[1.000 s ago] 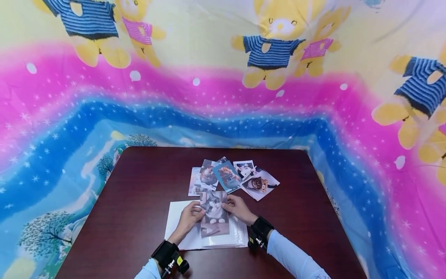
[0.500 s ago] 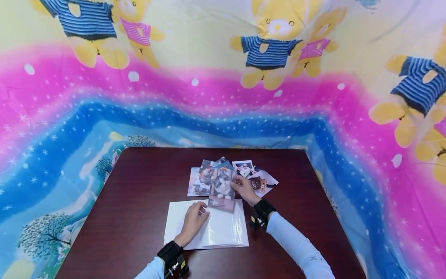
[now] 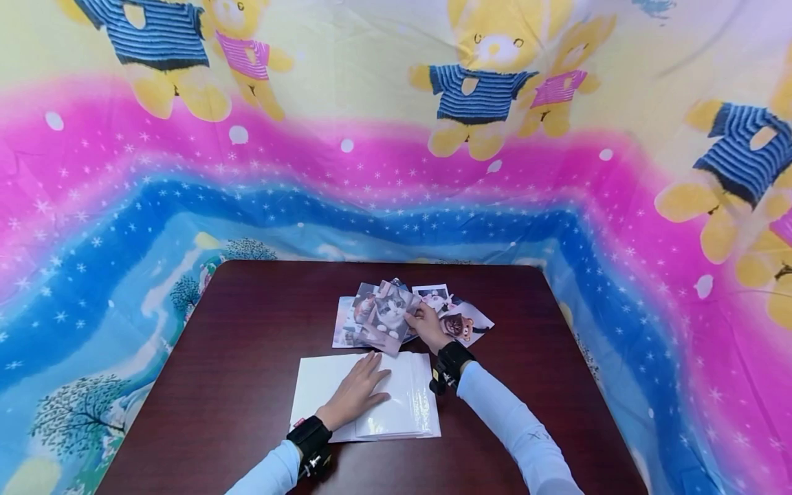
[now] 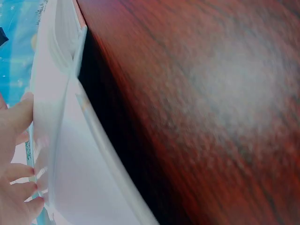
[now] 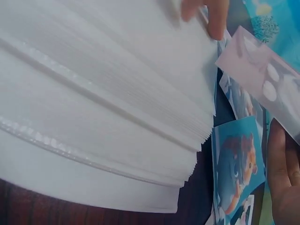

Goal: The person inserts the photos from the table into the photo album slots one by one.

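Observation:
My right hand [image 3: 430, 328] pinches the right edge of a cat photo [image 3: 390, 313], above the other photos behind the album. In the right wrist view, that cat photo [image 5: 262, 70] stands tilted over my right hand [image 5: 283, 173]. An open white photo album [image 3: 402, 405] with clear sleeves lies in front. On its pages rests my left hand [image 3: 357, 390], fingers spread. The left wrist view has my left hand [image 4: 16, 187] at the album's edge, beside its pages [image 4: 93, 178]. A blue-backed hamster photo [image 5: 238, 164] lies beneath the cat photo, mostly hidden in the head view.
Right of the pile lie a photo of a cat with a small bear [image 3: 467, 326] and a white-bordered photo [image 3: 433, 295]. Another photo [image 3: 342, 323] shows at the left. All lie on a dark wooden table [image 3: 247, 344]. A printed bear curtain [image 3: 371, 172] hangs behind.
The cat photo has left the album and moved back over the pile in my right hand. My left hand has let go of it and lies spread on the album.

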Tool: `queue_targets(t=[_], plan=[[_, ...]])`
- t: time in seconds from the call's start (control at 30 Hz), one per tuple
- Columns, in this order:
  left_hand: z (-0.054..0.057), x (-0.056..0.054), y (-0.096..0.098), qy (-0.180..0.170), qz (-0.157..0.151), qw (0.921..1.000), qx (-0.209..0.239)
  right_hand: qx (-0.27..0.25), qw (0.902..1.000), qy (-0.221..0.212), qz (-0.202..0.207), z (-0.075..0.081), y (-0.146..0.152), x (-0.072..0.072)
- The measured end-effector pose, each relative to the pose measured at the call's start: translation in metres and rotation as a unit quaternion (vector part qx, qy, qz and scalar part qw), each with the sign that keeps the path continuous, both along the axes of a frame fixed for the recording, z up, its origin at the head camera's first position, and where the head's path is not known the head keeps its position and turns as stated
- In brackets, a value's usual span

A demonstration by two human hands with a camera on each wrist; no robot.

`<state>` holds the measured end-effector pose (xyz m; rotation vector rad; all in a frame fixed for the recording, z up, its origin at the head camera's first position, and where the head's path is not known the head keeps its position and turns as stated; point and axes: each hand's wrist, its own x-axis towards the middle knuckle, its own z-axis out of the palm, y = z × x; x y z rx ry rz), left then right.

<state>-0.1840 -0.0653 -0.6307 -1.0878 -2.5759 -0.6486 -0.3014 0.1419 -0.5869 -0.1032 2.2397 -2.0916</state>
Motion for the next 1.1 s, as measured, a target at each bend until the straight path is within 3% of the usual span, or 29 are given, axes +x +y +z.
queue_targets(t=[0.43,0.5,0.87,0.97,1.1], plan=[[0.000,0.001,-0.001,0.031,0.007,0.9995,-0.006,-0.008,0.9997,-0.020,-0.011,-0.003,-0.005,-0.006],[-0.001,0.001,-0.001,0.033,0.009,0.9994,-0.008,-0.006,0.9997,-0.023,-0.001,0.005,-0.005,-0.001],[-0.008,-0.001,0.000,0.084,0.006,0.9962,0.023,0.029,0.9995,-0.014,-0.001,-0.009,0.001,-0.006],[-0.007,-0.001,-0.001,0.075,0.008,0.9970,0.020,0.038,0.9989,-0.017,0.020,-0.009,0.004,-0.004],[-0.005,0.001,-0.001,0.028,0.006,0.9995,0.009,0.047,0.9980,-0.008,0.041,-0.010,0.008,-0.001]])
